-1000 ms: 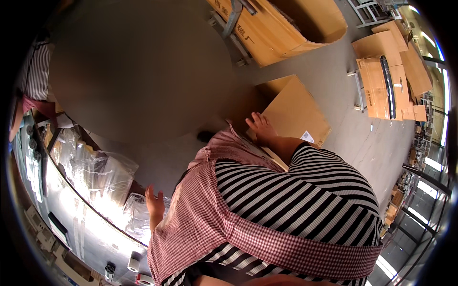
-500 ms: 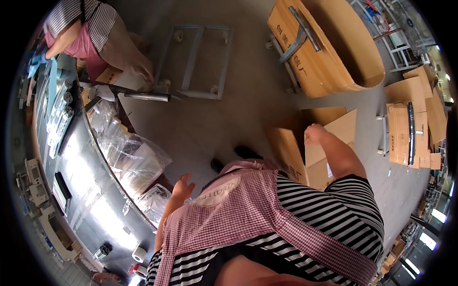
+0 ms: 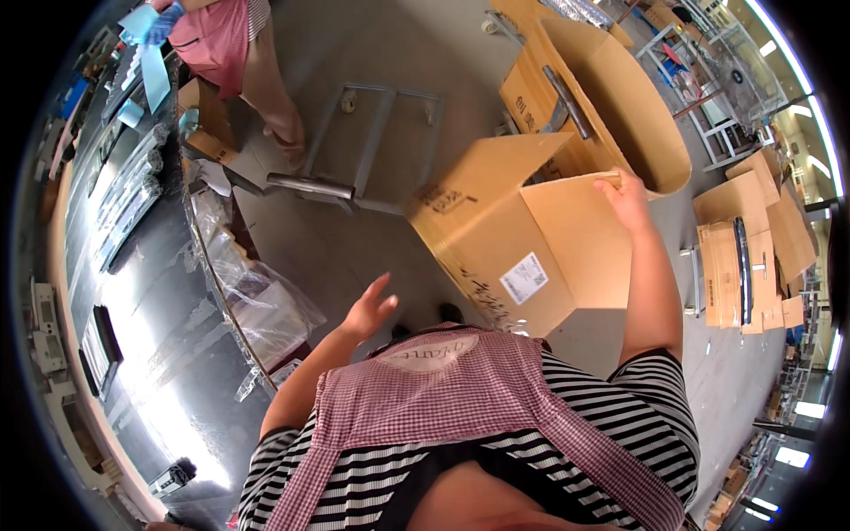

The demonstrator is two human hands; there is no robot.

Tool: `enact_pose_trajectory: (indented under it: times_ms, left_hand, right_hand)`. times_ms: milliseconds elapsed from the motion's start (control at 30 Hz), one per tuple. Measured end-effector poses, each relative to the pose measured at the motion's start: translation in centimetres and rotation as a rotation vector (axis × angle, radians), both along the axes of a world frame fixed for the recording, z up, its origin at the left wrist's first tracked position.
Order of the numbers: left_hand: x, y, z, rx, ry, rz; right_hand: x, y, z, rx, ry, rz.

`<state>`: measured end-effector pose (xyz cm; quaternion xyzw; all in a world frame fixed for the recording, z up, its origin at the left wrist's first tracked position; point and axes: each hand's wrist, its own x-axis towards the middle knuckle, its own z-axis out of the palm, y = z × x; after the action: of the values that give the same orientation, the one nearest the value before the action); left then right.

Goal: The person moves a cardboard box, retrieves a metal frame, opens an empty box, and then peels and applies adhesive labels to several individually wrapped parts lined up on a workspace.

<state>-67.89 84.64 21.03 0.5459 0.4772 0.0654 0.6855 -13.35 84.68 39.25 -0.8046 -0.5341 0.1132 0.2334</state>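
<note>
My right hand (image 3: 627, 202) grips the edge of a flap on a brown cardboard box (image 3: 505, 239), fingers wrapped over the board. The box hangs tilted in front of me, its flaps spread, with a white label (image 3: 524, 280) on the near side. My left hand (image 3: 372, 310) is held in the air left of the box, apart from it, fingers spread and nothing in them. What is inside the box cannot be made out.
A long dark worktable (image 3: 150, 354) runs along my left, with plastic-wrapped goods (image 3: 266, 314) beside it. Ahead stands a metal trolley frame (image 3: 363, 146). A large open carton (image 3: 620, 97) is beyond my box; flattened cartons (image 3: 735, 265) lean at right. A co-worker (image 3: 230, 53) stands far left.
My right hand has lifted the box from the floor and swung it up and leftward. My left hand has risen and moved slightly forward, right of where it was.
</note>
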Motion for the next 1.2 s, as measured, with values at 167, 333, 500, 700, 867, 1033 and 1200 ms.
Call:
enact_pose_trajectory:
  times_ms: [167, 333, 500, 700, 867, 1033, 1200]
  left_hand:
    - [7.5, 3.2, 3.4, -0.45, -0.64, 0.11]
    - [7.4, 2.4, 4.1, -0.361, -1.035, 0.109]
    - [6.5, 5.6, 4.0, -0.499, -1.532, 0.201]
    - [9.3, 13.6, 1.6, -0.254, -1.241, 0.42]
    - [14.5, 21.4, -0.6, -0.329, -0.924, 0.987]
    - [15.8, 21.6, -2.2, -0.357, -0.251, 0.972]
    - [14.2, 12.8, -4.5, -0.375, -0.222, 0.901]
  right_hand:
    - [-8.7, -1.0, 11.3, 0.365, -0.071, 0.066]
    - [-17.5, -0.4, 19.7, 0.706, -0.42, 0.57]
    - [-21.0, 1.4, 23.7, 0.805, -0.496, 0.959]
    - [-19.7, 9.4, 24.7, 0.86, -0.556, 1.307]
    - [-16.2, 18.7, 19.8, 0.78, -0.478, 1.472]
    - [-12.9, 26.7, 6.0, 0.611, -0.401, 1.707]
    - [-11.6, 32.0, -13.3, 0.222, -0.421, 1.831]
